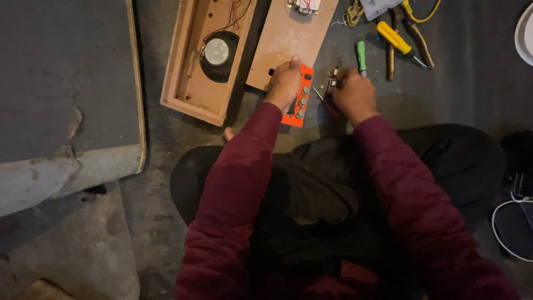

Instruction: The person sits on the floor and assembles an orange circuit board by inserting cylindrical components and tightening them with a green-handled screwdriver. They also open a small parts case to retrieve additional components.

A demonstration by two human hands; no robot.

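My left hand grips an orange control panel with several round knobs, holding it by its left edge just above the floor. My right hand is closed on a small metal part and a thin tool whose tip points toward the panel. Both sleeves are dark red. The hands are a few centimetres apart over the dark floor, in front of my crossed legs.
An open wooden speaker box with a round speaker lies to the left. A flat wooden back panel lies beside it. A green-handled screwdriver, a yellow-handled screwdriver and pliers lie above. A grey slab is at the left.
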